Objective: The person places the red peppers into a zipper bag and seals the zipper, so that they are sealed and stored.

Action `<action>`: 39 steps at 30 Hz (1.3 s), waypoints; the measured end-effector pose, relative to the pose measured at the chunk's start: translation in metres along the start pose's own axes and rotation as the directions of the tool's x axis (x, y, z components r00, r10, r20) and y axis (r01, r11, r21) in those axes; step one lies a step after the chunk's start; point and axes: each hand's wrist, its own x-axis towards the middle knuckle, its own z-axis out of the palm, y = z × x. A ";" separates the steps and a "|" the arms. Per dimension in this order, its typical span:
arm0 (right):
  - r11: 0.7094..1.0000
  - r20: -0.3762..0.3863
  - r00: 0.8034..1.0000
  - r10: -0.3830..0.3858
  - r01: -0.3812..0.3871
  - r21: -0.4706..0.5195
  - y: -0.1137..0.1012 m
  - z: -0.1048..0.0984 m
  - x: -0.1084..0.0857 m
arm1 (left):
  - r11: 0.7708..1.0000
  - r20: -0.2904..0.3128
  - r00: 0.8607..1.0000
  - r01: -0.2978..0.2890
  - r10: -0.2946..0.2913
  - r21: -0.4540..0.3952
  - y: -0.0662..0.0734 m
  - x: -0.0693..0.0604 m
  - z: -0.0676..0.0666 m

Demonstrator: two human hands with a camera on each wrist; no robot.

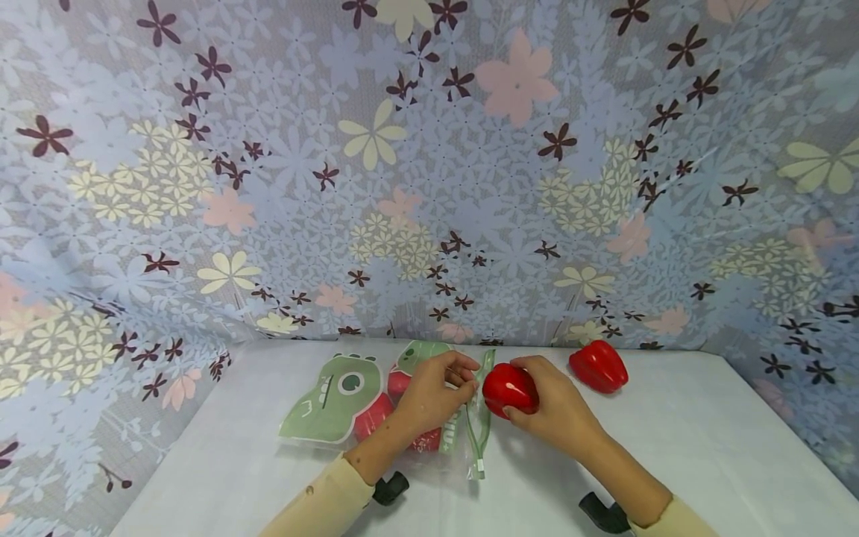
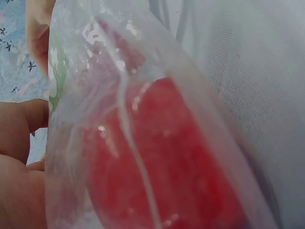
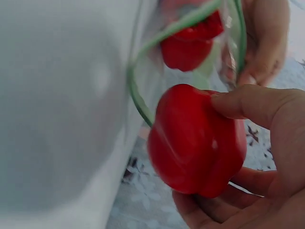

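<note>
A clear zip bag [image 1: 338, 406] printed with a green dinosaur lies on the table, its green-edged mouth facing right. Red peppers [image 2: 157, 162] show through its plastic in the left wrist view. My left hand [image 1: 429, 395] pinches the bag's edge by the mouth; the right wrist view shows the thumb and fingers there. In my right hand [image 1: 560, 406] is a red bell pepper [image 3: 195, 143], gripped between thumb and fingers just outside the open mouth. Behind it, another red pepper [image 3: 186, 52] sits inside the bag.
One more red bell pepper [image 1: 599, 367] lies near the back of the white table [image 1: 705, 440], right of my right hand. Flower-patterned cloth [image 1: 470, 186] rises behind the table and at its sides. Black wrist-camera pieces [image 1: 391, 488] show below my forearms.
</note>
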 end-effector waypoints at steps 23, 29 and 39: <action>0.990 0.009 0.993 -0.116 0.114 0.085 0.001 0.037 -0.004 | 0.999 0.031 0.999 -0.024 0.023 0.037 0.001 0.001 0.001; 0.990 0.034 0.997 -0.067 0.062 0.128 0.000 0.040 -0.004 | 0.999 0.035 0.999 -0.024 0.023 0.023 0.001 0.000 0.001; 0.989 0.066 0.997 -0.027 0.017 0.148 0.000 0.043 -0.005 | 1.000 0.032 0.999 -0.017 0.017 0.005 -0.001 -0.001 0.003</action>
